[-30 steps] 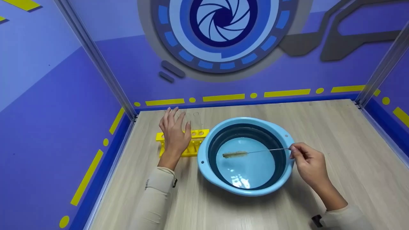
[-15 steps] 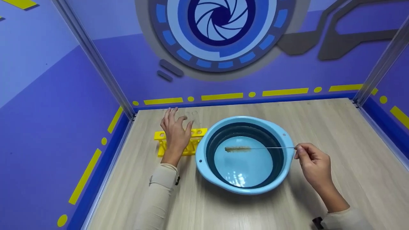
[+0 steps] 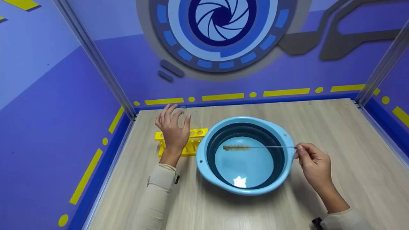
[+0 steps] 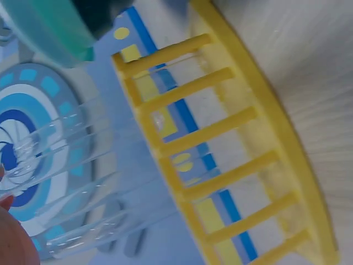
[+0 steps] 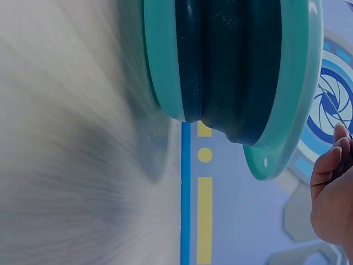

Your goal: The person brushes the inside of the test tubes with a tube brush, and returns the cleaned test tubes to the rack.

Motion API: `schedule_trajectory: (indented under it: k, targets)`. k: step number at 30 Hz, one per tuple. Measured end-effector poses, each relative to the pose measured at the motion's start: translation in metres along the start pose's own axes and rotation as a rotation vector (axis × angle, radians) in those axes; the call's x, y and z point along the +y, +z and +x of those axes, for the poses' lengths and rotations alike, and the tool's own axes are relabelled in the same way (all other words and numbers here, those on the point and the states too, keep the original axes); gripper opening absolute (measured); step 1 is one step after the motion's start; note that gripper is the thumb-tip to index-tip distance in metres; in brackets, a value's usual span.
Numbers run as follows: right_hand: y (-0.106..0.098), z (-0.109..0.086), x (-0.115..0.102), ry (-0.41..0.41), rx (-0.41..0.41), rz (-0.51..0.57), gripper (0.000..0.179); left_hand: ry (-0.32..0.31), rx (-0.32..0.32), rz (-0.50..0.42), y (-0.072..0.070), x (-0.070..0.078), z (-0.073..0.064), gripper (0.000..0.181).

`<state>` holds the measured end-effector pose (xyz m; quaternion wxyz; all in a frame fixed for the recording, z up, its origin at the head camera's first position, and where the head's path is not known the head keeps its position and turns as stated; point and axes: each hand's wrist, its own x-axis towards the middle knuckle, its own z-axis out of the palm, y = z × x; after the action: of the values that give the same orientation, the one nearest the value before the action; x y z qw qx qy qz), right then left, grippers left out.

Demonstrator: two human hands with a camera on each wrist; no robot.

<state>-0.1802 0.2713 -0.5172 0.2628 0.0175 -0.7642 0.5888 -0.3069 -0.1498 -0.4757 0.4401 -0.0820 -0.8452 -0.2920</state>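
Note:
In the head view my left hand (image 3: 174, 131) is over the yellow test tube rack (image 3: 200, 131), left of the basin. Thumb and forefinger pinch a clear test tube (image 3: 183, 110) near its upper end. Several clear tubes (image 4: 83, 237) rise from the rack (image 4: 209, 132) in the left wrist view, with only fingertips (image 4: 8, 201) showing at the left edge. My right hand (image 3: 314, 164) pinches the thin wire handle of a test tube brush (image 3: 236, 147). Its bristle head lies over the middle of the blue basin (image 3: 204, 172), and the wire crosses the right rim.
The basin has dark folding walls (image 5: 231, 66) and water reflecting light at its bottom. It stands on a wood-grain table (image 3: 243, 214). Printed blue panels (image 3: 121, 70) enclose the table at the back and sides.
My left thumb and forefinger have closed in on the tube, and the hand has risen slightly. My right hand has shifted a little right, drawing the brush level across the basin.

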Motion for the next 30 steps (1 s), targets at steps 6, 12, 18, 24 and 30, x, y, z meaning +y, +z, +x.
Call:
schedule_trajectory:
  k: [6, 12, 18, 24, 30]
  targets:
    - [-0.001, 0.0, 0.0, 0.006, 0.018, 0.003, 0.018, 0.08, 0.124, -0.127, -0.013, 0.018, 0.006, 0.026]
    - [-0.002, 0.003, -0.004, -0.025, 0.064, 0.025, 0.019, 0.184, 0.145, -0.168, -0.021, 0.038, -0.001, 0.029]
    - [-0.003, 0.005, -0.004, -0.053, 0.097, 0.037, 0.018, 0.27, 0.08, -0.169, -0.021, 0.048, -0.018, 0.028]
    - [-0.003, 0.005, -0.006, -0.064, 0.111, 0.097, 0.017, 0.296, -0.111, -0.183, -0.02, 0.052, -0.031, 0.033]
    - [-0.002, 0.004, -0.013, -0.111, 0.11, 0.204, 0.017, 0.256, -0.366, -0.162, -0.02, 0.053, -0.04, 0.035]
